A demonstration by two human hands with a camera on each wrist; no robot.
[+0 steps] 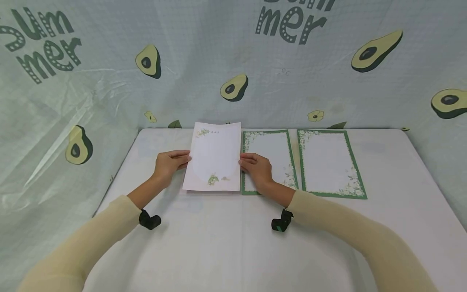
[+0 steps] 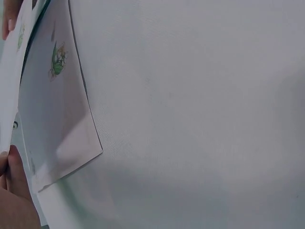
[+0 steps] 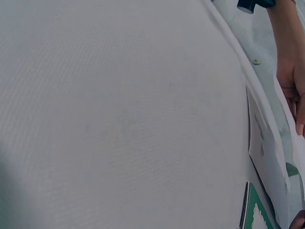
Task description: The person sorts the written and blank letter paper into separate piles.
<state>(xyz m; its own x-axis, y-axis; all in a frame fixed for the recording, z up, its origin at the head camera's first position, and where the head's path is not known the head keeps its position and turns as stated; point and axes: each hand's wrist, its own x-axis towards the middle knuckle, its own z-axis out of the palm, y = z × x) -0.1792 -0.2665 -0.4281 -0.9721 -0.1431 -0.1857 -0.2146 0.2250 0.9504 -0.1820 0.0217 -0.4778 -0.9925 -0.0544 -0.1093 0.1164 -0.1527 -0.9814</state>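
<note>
My left hand [image 1: 168, 165] pinches the left edge of a white sheet of paper [image 1: 215, 158], printed with small green floral sprigs. At its right edge, the fingers and thumb of my right hand [image 1: 258, 168] pinch the same sheet. In the left wrist view, this held sheet [image 2: 9, 86] is raised at a tilt over a similar sheet [image 2: 62, 124] lying on the table. My right forearm passes over a green-bordered floral sheet [image 1: 270, 142] just right of the held one, covering part of it.
Another green-bordered floral sheet [image 1: 328, 162] lies farther right on the white-covered table [image 1: 204, 247]. A pale curtain [image 1: 197, 48] with avocado prints and "Summer" lettering hangs behind the table. Small black cameras [image 1: 149, 220] are worn at both wrists.
</note>
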